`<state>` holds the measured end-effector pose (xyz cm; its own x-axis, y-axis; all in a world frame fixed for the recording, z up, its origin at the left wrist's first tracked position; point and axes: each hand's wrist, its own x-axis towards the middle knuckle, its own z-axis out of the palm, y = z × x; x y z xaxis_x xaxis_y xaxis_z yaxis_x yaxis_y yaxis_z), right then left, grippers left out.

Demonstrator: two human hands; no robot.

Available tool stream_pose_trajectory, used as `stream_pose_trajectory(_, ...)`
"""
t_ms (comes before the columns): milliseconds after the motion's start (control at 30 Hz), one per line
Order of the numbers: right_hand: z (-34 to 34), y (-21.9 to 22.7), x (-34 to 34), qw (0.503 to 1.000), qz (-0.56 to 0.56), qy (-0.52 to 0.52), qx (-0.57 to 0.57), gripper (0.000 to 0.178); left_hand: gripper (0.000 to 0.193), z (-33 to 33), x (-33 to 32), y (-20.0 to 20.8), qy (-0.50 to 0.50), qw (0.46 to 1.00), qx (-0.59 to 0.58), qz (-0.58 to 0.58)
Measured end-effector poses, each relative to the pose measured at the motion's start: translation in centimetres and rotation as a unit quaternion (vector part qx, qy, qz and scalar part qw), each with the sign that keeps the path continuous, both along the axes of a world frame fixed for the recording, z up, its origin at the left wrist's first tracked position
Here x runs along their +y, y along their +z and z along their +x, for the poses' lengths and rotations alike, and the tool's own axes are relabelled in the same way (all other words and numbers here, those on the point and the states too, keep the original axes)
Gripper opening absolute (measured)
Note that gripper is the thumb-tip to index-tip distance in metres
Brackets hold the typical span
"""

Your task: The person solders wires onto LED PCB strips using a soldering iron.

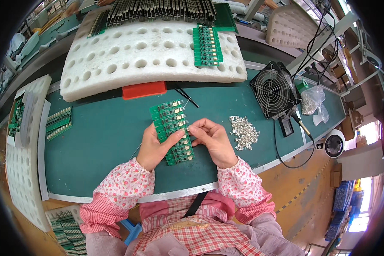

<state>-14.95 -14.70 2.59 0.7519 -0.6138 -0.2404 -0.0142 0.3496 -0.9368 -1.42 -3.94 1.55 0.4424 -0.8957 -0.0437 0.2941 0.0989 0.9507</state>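
My left hand (151, 147) holds a green circuit board panel (168, 121) above the table, with its thumb pressed across the face. The panel is a strip of several small boards, with pale components and thin pins along its right edge. At that edge, the thumb and fingertips of my right hand (215, 141) are pinched together. Whatever sits between them is too small to make out. A loose pile of small silvery metal parts (244, 133) lies on the table to the right of my right hand.
The green table (102, 158) carries a black fan (271, 88), a bag of small parts (312, 100), black tweezers (186, 96) and a red tray (144, 90). Behind, a white foam block (128, 51) bears circuit boards (207, 46). Another board (59, 123) lies left.
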Motion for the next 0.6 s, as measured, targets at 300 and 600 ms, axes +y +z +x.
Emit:
stream_pose_trajectory(300, 0.4, -0.8, 1.1, 0.995, -0.09, -0.049, -0.02, 0.017, 0.025, -0.1, -0.1, -0.3, 0.0, 1.0, -0.021, -0.004)
stream_pose_trajectory(600, 0.4, -1.9, 1.9, 0.987, -0.128, -0.082, -0.058, 0.015, 0.02, -0.2, 0.1, -0.2, -0.008, 0.998, -0.063, -0.008)
